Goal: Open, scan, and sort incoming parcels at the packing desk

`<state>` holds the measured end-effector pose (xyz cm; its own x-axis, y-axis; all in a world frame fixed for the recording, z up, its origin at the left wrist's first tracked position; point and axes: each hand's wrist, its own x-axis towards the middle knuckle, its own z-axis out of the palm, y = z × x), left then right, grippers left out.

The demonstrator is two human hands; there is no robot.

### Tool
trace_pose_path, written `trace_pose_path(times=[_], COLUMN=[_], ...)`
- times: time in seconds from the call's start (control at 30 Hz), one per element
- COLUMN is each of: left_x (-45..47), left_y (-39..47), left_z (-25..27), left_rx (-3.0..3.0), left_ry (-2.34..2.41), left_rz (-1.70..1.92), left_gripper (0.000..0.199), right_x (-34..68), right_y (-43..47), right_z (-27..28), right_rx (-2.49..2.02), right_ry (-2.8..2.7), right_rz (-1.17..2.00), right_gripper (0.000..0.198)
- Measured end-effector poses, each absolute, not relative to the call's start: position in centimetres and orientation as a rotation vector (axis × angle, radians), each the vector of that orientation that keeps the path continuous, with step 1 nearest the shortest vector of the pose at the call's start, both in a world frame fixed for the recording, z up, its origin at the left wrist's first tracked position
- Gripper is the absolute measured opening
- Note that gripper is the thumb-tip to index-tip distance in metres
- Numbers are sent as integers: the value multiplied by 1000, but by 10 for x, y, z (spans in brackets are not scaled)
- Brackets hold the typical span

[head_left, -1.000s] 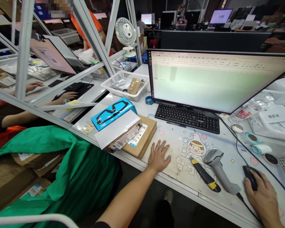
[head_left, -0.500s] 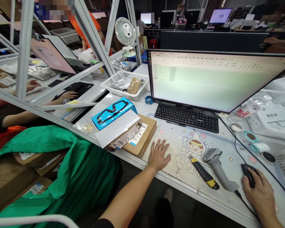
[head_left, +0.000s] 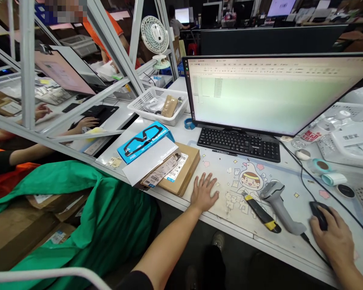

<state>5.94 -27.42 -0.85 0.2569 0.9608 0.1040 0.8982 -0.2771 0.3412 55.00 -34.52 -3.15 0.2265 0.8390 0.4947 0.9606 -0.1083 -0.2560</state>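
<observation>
My left hand point(head_left: 203, 193) lies flat on the desk mat with its fingers spread, just right of a brown cardboard box point(head_left: 191, 171). On that box rest a crumpled shipping label point(head_left: 163, 171) and a blue and white box point(head_left: 144, 141) with black printing. At the right, my right hand point(head_left: 334, 233) is wrapped over a black computer mouse point(head_left: 319, 213). Between the hands lie a yellow and black utility knife point(head_left: 262, 212) and a grey barcode scanner point(head_left: 281, 205). Behind them are a black keyboard point(head_left: 238, 144) and a monitor point(head_left: 260, 94) showing a spreadsheet.
A white basket point(head_left: 160, 117) with small packages stands behind the boxes. Left of the desk, a green sack point(head_left: 109, 225) holds cartons. A metal frame point(head_left: 27, 80) separates a neighbouring desk, where another person's hands point(head_left: 86, 123) show. A bottle point(head_left: 313, 131) and tape rolls point(head_left: 322, 165) sit at right.
The camera view has shifted slightly, so the monitor appears higher. Both hands keep their places, the left flat on the desk and the right on the mouse.
</observation>
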Motion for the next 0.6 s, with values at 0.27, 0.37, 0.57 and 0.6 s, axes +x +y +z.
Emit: trace_pose_path(times=[0.27,0.37,0.57,0.6], left_x=[59,60,60,60], left_y=[-274,-274,-275,-274], left_z=[-10,-9,-5,-5], left_rx=[2310,2299,2302,2298], left_ry=[1742,1739,1738,1740], left_rz=[424,427,421,420], left_gripper=[60,59,59,59], right_x=[547,547,550,550], right_y=[-348,-347,-347,-347], right_z=[-30,-29,-31,-31], right_rx=[-1995,-2004,-1957,-1951], right_ry=[-1614,-1605,-1627,-1631], right_rz=[-291,-286,-314,-311], right_gripper=[55,54,52,51])
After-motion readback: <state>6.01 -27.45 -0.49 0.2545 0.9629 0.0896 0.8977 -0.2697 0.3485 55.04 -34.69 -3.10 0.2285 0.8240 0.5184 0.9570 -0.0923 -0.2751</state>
